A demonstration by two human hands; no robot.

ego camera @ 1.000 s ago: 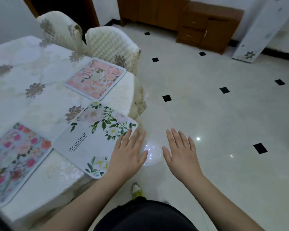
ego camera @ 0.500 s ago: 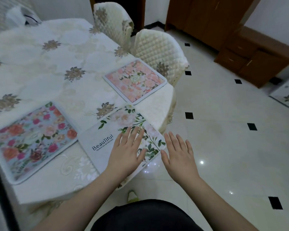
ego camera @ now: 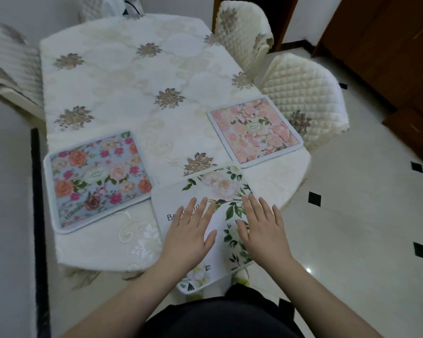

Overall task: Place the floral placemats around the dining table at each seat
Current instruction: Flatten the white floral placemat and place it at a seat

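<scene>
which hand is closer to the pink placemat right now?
Right. The right hand lies flat on the white placemat, just below the pink placemat. The left hand lies on the same white mat, further left.

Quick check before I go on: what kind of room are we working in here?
Most likely a home dining room: a table under an embroidered cloth, quilted-cover chairs drawn up to it, floral placemats at the seats, and a polished tile floor.
</scene>
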